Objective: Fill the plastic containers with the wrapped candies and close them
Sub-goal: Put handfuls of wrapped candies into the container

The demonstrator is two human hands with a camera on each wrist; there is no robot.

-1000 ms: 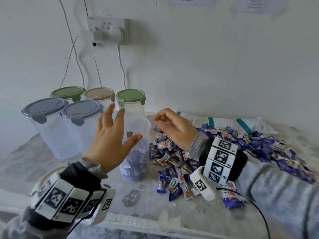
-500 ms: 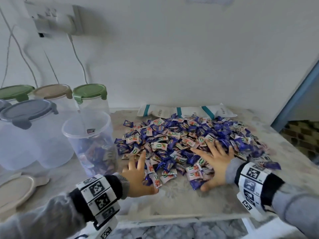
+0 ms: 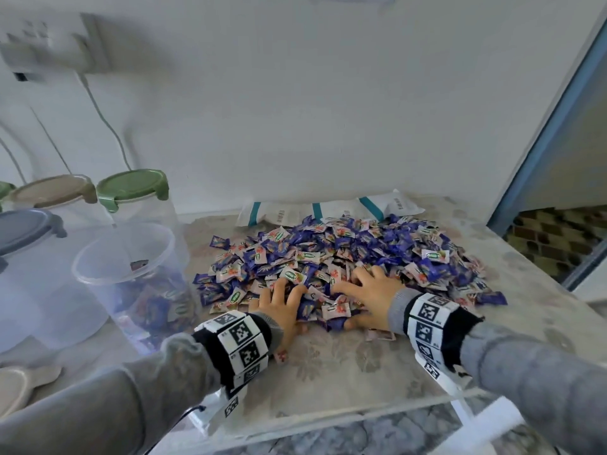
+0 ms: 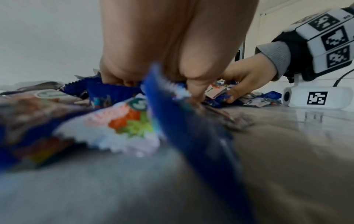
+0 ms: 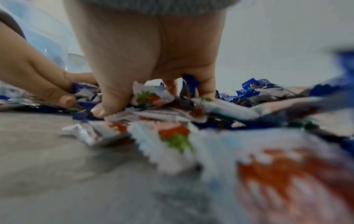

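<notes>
A large pile of blue and white wrapped candies [image 3: 345, 254] covers the middle of the table. An open clear container [image 3: 128, 267], partly filled with candies, stands left of the pile. My left hand [image 3: 279, 307] and right hand [image 3: 371, 293] sit side by side on the pile's near edge, fingers curled down into the wrappers and a heap of candies gathered between them. The left wrist view shows my left hand [image 4: 172, 53] digging into candies [image 4: 122, 121], and the right wrist view shows my right hand [image 5: 149, 53] pinching wrappers [image 5: 151, 97] with thumb and fingers.
Closed containers with a green lid [image 3: 131, 187], a beige lid [image 3: 52, 190] and a grey lid [image 3: 23, 228] stand at the back left. A loose beige lid [image 3: 19, 382] lies near the front left. White bags [image 3: 328, 210] lie behind the pile. The table's front edge [image 3: 328, 418] is close.
Both hands left the container for the pile. In the last half second they drew closer together, and their flat fingers curled into the candies.
</notes>
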